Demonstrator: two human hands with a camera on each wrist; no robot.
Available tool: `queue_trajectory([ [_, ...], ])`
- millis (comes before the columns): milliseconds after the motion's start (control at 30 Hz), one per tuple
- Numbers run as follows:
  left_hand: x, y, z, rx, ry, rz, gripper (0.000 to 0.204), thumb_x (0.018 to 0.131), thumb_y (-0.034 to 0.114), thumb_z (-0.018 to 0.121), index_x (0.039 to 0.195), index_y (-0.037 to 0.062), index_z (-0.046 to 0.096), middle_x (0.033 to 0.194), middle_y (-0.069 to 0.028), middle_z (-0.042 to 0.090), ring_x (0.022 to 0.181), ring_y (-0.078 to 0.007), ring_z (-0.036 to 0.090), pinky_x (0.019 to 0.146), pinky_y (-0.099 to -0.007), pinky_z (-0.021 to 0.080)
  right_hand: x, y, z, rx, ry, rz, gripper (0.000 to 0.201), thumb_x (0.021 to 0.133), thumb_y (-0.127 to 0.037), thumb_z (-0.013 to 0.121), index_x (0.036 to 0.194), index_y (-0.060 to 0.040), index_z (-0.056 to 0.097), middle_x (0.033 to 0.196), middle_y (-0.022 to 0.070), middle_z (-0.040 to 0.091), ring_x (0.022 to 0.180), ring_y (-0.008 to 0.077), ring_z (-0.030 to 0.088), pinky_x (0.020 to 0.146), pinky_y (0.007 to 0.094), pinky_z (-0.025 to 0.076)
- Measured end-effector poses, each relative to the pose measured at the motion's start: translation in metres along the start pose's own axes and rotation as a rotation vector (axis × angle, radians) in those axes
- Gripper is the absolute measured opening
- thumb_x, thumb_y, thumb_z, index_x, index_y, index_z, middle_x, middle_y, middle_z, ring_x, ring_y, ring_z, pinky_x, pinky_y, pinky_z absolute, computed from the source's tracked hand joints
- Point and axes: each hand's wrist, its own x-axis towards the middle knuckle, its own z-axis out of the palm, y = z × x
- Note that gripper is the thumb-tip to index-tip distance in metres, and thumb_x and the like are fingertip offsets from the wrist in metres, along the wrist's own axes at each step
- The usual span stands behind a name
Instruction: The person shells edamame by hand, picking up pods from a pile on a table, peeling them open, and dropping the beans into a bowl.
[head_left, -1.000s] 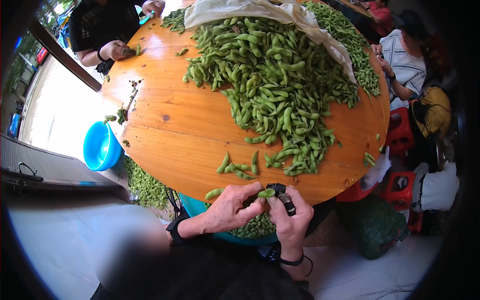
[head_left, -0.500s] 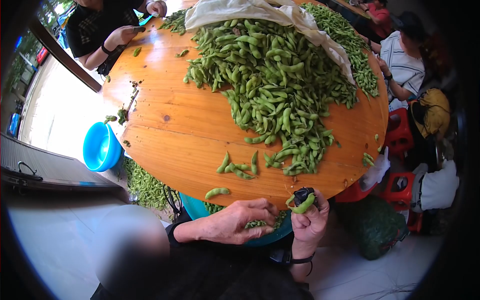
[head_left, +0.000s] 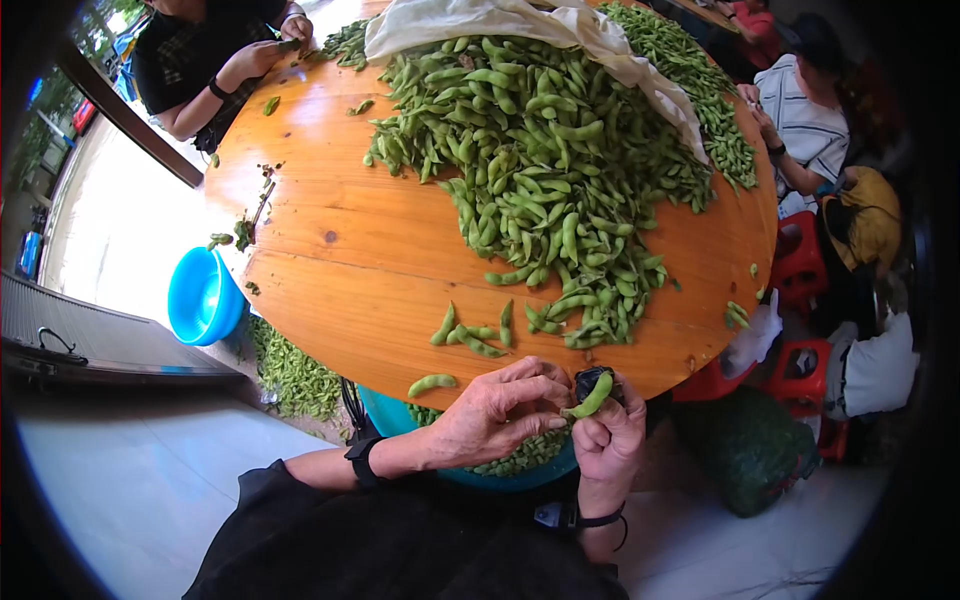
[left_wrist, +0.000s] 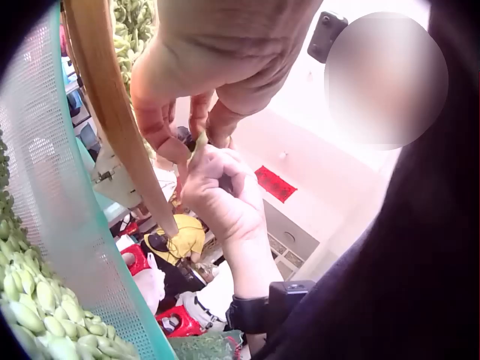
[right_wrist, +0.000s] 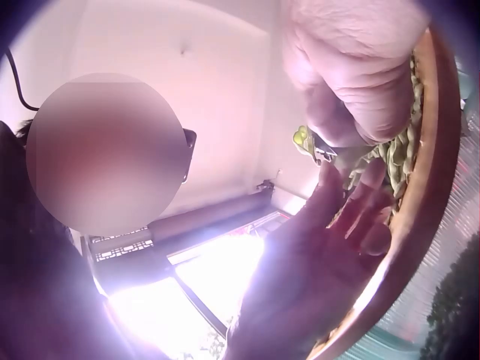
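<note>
A green pod [head_left: 592,394] is pinched in my right hand [head_left: 612,440], against a black covering on its fingers, just off the table's near edge. My left hand [head_left: 505,413] is at the pod's lower left end, fingers loosely bent and apart. In the left wrist view the left hand [left_wrist: 225,60] hangs over the right hand [left_wrist: 225,199]. The right wrist view shows a pod end [right_wrist: 302,141] with light green inside; whether the left fingertips touch it, I cannot tell. Below the hands, a teal basket [head_left: 375,405] holds many shelled beans [head_left: 520,456].
A large heap of pods [head_left: 540,150] lies on the round wooden table [head_left: 330,270], with a pale cloth [head_left: 470,22] behind it. One pod [head_left: 432,384] rests near the front edge. Left stands a blue basin [head_left: 203,297]; red stools [head_left: 797,370] are right. Other people sit around.
The hands parted, the left lowering over the basket, then came together again. The right hand now holds a pod upright-tilted; a single pod from beside the left hand lies on the table edge.
</note>
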Motion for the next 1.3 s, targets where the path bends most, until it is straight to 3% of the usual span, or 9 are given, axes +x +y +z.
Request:
queue_trajectory([
  [200, -0.007, 0.005, -0.003, -0.722, -0.054, -0.466, 0.013, 0.096, 0.013, 0.064, 0.100, 0.0051, 0.054, 0.090, 0.0003, 0.059, 0.076, -0.0074, 0.057, 0.063, -0.0223, 0.046, 0.006, 0.001, 0.004, -0.057, 0.164, -0.047, 0.027, 0.088, -0.001, 0.065, 0.115, -0.0017, 0.064, 0.085, 0.0047, 0.065, 0.048, 0.0033, 0.038, 0.042, 0.0179, 0.026],
  [300, -0.006, 0.000, -0.003, -0.786, -0.035, -0.436, 0.011, 0.098, 0.014, 0.062, 0.100, 0.0056, 0.055, 0.078, 0.0004, 0.058, 0.064, -0.0053, 0.054, 0.054, -0.0191, 0.041, 0.006, 0.003, 0.004, -0.109, 0.199, -0.085, 0.025, 0.089, -0.001, 0.065, 0.114, -0.0009, 0.064, 0.083, 0.0033, 0.063, 0.049, 0.0033, 0.037, 0.042, 0.0184, 0.026],
  [433, -0.006, -0.003, -0.009, -0.853, -0.033, -0.398, 0.008, 0.098, 0.012, 0.059, 0.101, 0.0043, 0.056, 0.080, -0.0061, 0.062, 0.069, -0.0103, 0.061, 0.054, -0.0225, 0.046, 0.004, -0.002, 0.015, -0.324, 0.253, -0.103, 0.020, 0.093, -0.004, 0.062, 0.112, 0.0024, 0.063, 0.074, 0.0004, 0.057, 0.049, 0.0030, 0.037, 0.042, 0.0194, 0.027],
  [633, -0.004, 0.000, -0.008, -0.817, 0.199, -0.410, 0.008, 0.097, 0.008, 0.060, 0.101, 0.0033, 0.055, 0.082, -0.0085, 0.065, 0.075, -0.0154, 0.066, 0.059, -0.0256, 0.054, -0.018, -0.001, 0.019, -0.706, 0.114, 0.115, 0.021, 0.096, -0.002, 0.055, 0.114, 0.0079, 0.062, 0.068, -0.0006, 0.050, 0.052, 0.0039, 0.042, 0.045, 0.0209, 0.034],
  [667, -0.004, 0.004, -0.004, -0.759, 0.238, -0.403, 0.012, 0.096, 0.009, 0.063, 0.097, 0.0025, 0.054, 0.080, -0.0056, 0.065, 0.069, -0.0095, 0.063, 0.057, -0.0222, 0.051, -0.019, -0.001, 0.021, -0.707, 0.120, 0.115, 0.021, 0.096, -0.002, 0.055, 0.114, 0.0079, 0.062, 0.068, -0.0006, 0.050, 0.052, 0.0039, 0.042, 0.045, 0.0209, 0.034],
  [833, -0.009, 0.004, -0.002, -0.486, 0.175, -0.352, 0.014, 0.094, 0.008, 0.066, 0.096, 0.0015, 0.053, 0.079, -0.0020, 0.063, 0.066, -0.0061, 0.062, 0.059, -0.0220, 0.051, -0.011, 0.000, 0.027, -0.635, 0.032, 0.028, 0.022, 0.095, 0.002, 0.054, 0.114, 0.0107, 0.061, 0.081, 0.0016, 0.051, 0.054, 0.0042, 0.044, 0.045, 0.0218, 0.035],
  [1100, -0.011, -0.007, -0.008, -0.004, 0.266, -0.038, 0.012, 0.084, -0.007, 0.067, 0.093, 0.0004, 0.063, 0.086, -0.0065, 0.061, 0.072, -0.0144, 0.062, 0.060, -0.0258, 0.052, -0.003, 0.004, 0.027, -0.616, 0.013, 0.096, 0.021, 0.094, 0.003, 0.054, 0.112, 0.0111, 0.061, 0.083, 0.0020, 0.050, 0.056, 0.0045, 0.045, 0.045, 0.0218, 0.035],
  [1200, -0.011, 0.001, -0.009, 0.005, 0.234, -0.121, 0.007, 0.087, -0.006, 0.066, 0.094, -0.0059, 0.062, 0.088, -0.0072, 0.060, 0.083, -0.0158, 0.070, 0.074, -0.0293, 0.062, -0.003, 0.003, 0.028, -0.650, -0.006, 0.073, 0.020, 0.094, 0.004, 0.054, 0.111, 0.0113, 0.060, 0.084, 0.0023, 0.050, 0.056, 0.0048, 0.046, 0.045, 0.0219, 0.035],
  [1300, -0.010, 0.004, -0.009, 0.064, 0.256, -0.112, 0.010, 0.085, -0.008, 0.067, 0.093, -0.0053, 0.062, 0.088, -0.0076, 0.060, 0.081, -0.0164, 0.070, 0.070, -0.0274, 0.061, -0.004, 0.002, 0.025, -0.646, -0.051, 0.070, 0.021, 0.094, 0.004, 0.054, 0.112, 0.0115, 0.059, 0.085, 0.0027, 0.050, 0.057, 0.0051, 0.046, 0.046, 0.0221, 0.035],
])
